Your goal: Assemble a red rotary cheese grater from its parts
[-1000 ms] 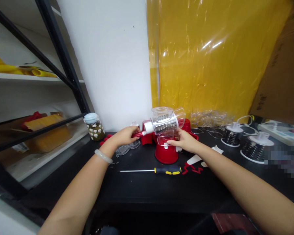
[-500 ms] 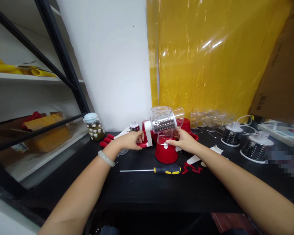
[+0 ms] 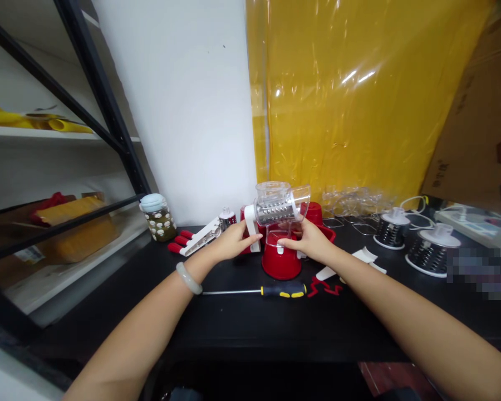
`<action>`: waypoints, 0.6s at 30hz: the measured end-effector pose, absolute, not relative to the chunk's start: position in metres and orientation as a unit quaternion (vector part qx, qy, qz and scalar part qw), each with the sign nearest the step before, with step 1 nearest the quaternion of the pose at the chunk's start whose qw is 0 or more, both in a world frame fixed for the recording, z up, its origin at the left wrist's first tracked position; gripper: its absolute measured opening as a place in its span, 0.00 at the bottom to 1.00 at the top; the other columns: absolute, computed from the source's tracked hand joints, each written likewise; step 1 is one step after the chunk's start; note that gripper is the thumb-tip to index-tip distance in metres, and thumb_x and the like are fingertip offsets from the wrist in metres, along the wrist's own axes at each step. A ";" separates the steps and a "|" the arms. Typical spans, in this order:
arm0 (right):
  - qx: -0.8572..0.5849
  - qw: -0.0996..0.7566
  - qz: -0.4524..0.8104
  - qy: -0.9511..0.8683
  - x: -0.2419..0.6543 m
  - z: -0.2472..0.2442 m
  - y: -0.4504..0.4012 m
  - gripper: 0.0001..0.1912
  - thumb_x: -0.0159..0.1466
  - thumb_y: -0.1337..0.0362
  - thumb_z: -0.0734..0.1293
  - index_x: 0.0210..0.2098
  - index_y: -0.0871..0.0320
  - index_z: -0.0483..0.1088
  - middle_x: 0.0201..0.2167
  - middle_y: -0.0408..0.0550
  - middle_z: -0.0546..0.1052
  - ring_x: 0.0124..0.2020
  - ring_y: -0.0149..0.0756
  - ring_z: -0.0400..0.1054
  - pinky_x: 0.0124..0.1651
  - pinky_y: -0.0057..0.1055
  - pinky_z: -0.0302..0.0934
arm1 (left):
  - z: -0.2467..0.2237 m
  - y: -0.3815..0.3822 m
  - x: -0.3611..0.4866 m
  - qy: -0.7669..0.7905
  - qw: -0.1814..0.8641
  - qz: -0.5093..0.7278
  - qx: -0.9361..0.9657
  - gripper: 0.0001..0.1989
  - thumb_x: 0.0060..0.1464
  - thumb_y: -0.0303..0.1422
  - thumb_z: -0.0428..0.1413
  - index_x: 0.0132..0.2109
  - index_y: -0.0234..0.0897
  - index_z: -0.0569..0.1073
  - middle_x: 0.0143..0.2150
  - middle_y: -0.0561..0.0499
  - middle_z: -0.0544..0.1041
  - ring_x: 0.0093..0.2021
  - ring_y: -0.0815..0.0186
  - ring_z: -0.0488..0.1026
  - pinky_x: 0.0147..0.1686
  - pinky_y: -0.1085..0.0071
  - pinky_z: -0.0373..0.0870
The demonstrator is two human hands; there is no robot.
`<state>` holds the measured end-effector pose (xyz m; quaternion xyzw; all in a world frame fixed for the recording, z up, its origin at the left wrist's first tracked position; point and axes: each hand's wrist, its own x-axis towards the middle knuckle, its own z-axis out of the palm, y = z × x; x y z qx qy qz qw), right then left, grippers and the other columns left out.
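A rotary grater with a clear housing (image 3: pixel 274 192), a metal drum (image 3: pixel 278 213) and a red base (image 3: pixel 281 262) stands upright on the black table. My left hand (image 3: pixel 235 240) is closed at the white crank handle (image 3: pixel 253 223) on the grater's left side, its fingertips hidden behind the crank. Around the clear neck below the drum, my right hand (image 3: pixel 308 240) grips the grater from the right, its thumb at the front.
A screwdriver (image 3: pixel 284 290) lies in front of the base. Red scraps (image 3: pixel 329 287) and white pieces (image 3: pixel 365 256) lie to the right, with grater drums (image 3: pixel 391 229) beyond. Red-tipped white handles (image 3: pixel 198 239) and a jar (image 3: pixel 158 218) are left.
My left hand has shifted right and up from the red grip to the white crank arm. My right hand keeps its hold. The view has shifted slightly.
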<state>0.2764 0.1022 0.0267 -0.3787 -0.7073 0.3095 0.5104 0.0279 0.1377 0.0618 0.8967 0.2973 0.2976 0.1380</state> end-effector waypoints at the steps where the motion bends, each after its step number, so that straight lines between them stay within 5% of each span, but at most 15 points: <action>1: -0.382 0.512 0.304 -0.707 0.276 0.026 0.103 0.36 0.52 0.57 0.77 0.56 0.55 0.63 0.53 0.56 0.76 0.54 0.46 0.73 0.59 0.48 0.65 | 0.060 0.139 0.029 0.302 0.130 0.303 0.894 0.25 0.60 0.45 0.53 0.59 0.35 0.67 0.59 0.40 0.73 0.55 0.51 0.74 0.57 0.54 0.68; 18: -0.359 0.533 0.314 -0.699 0.276 0.020 0.106 0.42 0.46 0.59 0.80 0.55 0.54 0.60 0.56 0.57 0.72 0.56 0.46 0.70 0.62 0.48 0.62 | 0.058 0.139 0.031 0.305 0.144 0.351 0.874 0.29 0.58 0.42 0.56 0.62 0.34 0.62 0.60 0.38 0.72 0.61 0.51 0.68 0.62 0.54 0.63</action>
